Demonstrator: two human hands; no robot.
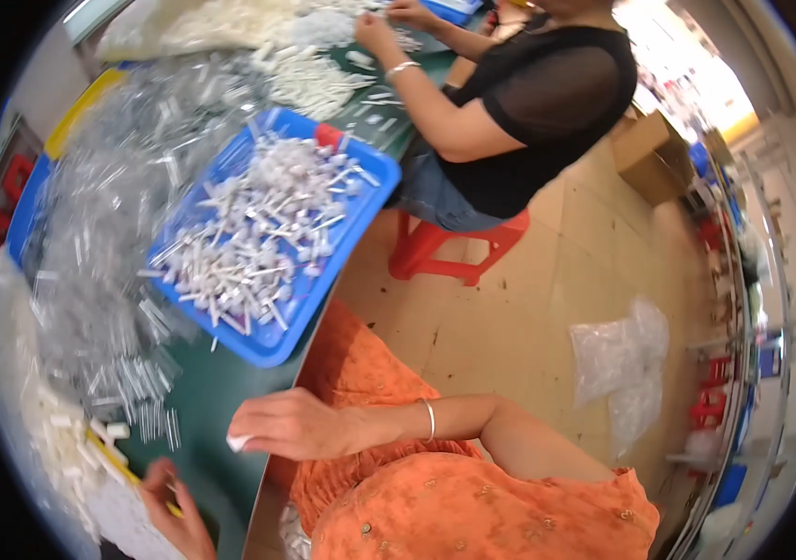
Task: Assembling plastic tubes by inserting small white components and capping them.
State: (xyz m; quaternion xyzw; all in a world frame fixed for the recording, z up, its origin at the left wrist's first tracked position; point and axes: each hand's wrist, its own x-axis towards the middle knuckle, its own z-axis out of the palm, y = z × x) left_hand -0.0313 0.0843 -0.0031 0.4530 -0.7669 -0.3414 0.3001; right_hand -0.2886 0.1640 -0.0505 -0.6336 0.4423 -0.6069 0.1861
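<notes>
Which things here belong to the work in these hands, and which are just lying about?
Likely part of the work:
- small white piece in the right hand
- blue tray of white pieces
- clear tubes

Apparently lying about:
- plastic bags
- cardboard box

"What carries everything?"

"A dark green tabletop [216, 397], with a blue tray [272, 351] resting on it."

"And around the tray?"

"A heap of clear tubes [108, 243] at ten o'clock, loose ones strewn at seven, and thin white sticks [316, 90] spread at twelve."

"Anything farther out?"

"Chunky white pieces [71, 453] between seven and eight, though I can't tell whether they touch the tabletop itself."
</notes>
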